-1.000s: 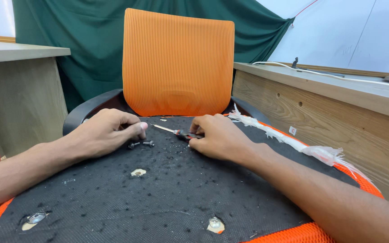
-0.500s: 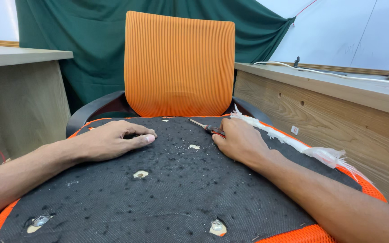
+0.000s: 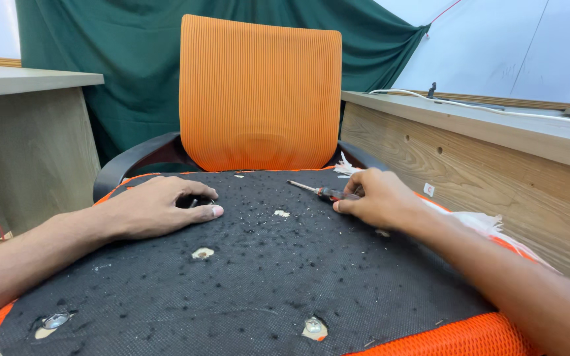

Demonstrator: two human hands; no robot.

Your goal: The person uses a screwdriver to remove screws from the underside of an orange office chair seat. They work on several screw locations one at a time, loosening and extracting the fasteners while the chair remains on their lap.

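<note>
While the left hand [image 3: 159,209] lies palm-down on the black seat underside [image 3: 258,277], its fingers curl loosely over a small dark screw [image 3: 192,202]; a firm grip cannot be confirmed. Right hand [image 3: 380,200] is closed around a screwdriver [image 3: 321,192], shaft lying near-flat, tip pointing left toward the orange backrest [image 3: 260,92]. Torn white plastic [image 3: 483,225] trails along the seat's right edge.

The left hand [image 3: 159,209] covers most of a small dark part [image 3: 192,202]; the right hand [image 3: 377,198] hides the screwdriver [image 3: 324,192] handle's end.
</note>
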